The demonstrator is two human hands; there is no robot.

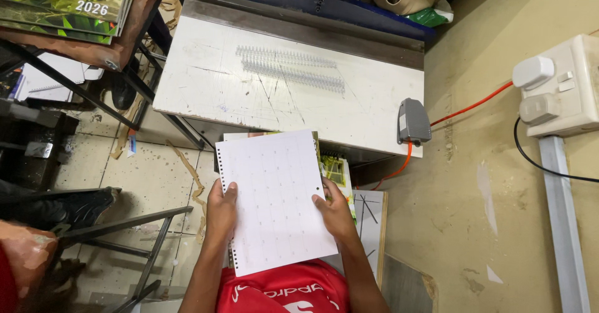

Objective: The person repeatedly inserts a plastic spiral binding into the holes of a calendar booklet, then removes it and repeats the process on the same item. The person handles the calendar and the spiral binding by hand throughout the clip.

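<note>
I hold a stack of white punched sheets with a faint grid, a row of small holes running down its left edge. My left hand grips that left edge with the thumb on top. My right hand grips the right edge, thumb pressing the page. Coloured printed pages peek out beneath the stack on the right. Just ahead lies a scratched white worktable with two white wire binding combs on it.
A grey switch box with an orange cable hangs at the table's right corner. A wall socket with two white plugs is on the beige wall to the right. Stacked printed calendars sit on a metal-legged stand at upper left. Paper scraps litter the tiled floor.
</note>
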